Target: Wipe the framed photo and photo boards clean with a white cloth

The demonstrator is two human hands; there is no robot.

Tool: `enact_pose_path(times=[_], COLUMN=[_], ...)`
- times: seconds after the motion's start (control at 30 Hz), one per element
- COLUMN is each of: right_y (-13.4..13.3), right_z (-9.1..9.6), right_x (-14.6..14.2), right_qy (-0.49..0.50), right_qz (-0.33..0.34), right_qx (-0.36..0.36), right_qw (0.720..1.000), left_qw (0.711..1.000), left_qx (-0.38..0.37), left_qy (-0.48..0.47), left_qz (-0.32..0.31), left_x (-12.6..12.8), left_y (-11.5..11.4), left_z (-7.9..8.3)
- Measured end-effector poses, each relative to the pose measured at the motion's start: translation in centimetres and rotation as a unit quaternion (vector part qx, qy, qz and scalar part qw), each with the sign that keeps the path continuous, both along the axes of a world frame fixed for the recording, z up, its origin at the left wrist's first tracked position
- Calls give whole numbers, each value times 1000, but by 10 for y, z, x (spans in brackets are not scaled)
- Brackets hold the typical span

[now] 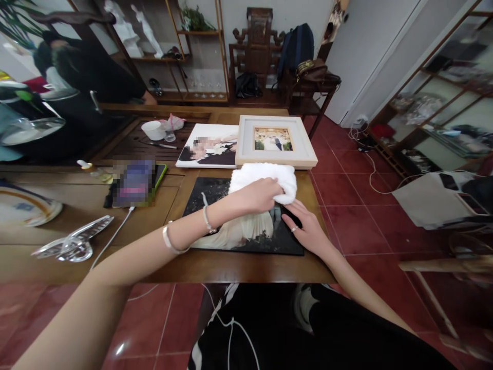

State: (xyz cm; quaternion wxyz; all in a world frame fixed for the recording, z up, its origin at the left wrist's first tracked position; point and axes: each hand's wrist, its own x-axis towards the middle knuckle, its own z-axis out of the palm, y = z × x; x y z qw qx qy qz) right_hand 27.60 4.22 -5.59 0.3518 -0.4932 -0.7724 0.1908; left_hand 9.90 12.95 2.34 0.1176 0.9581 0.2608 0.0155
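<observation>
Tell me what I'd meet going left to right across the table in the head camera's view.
Plate → phone → unframed photo → white cloth → right hand.

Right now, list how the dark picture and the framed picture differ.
The dark picture has a black background and no visible frame; the framed picture has a pale border. The dark picture looks thin, the framed picture thicker. The left hand holds a cloth over the dark picture, the right hand at its edge; neither touches the framed picture. Both pictures lie face up.
</observation>
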Motion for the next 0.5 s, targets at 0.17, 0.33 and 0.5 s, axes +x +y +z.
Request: enact_pose_path(times=[0.17, 0.33, 0.5], right_y=[0, 0, 1], right_z=[1, 1, 2], right_x=[0, 0, -1], right_qy=[27, 41, 51], right_qz=[3, -9, -12], right_qx=[-6, -14, -24], right_qw=[1000, 999, 998], left_qw=[997, 988, 979], left_qx=[13, 55, 64], left_qy=[31, 47, 49], left_qz=[63, 138, 186], left_x=[-63, -135, -172], left_y=[-13, -17, -24], left_z=[-4, -14, -28])
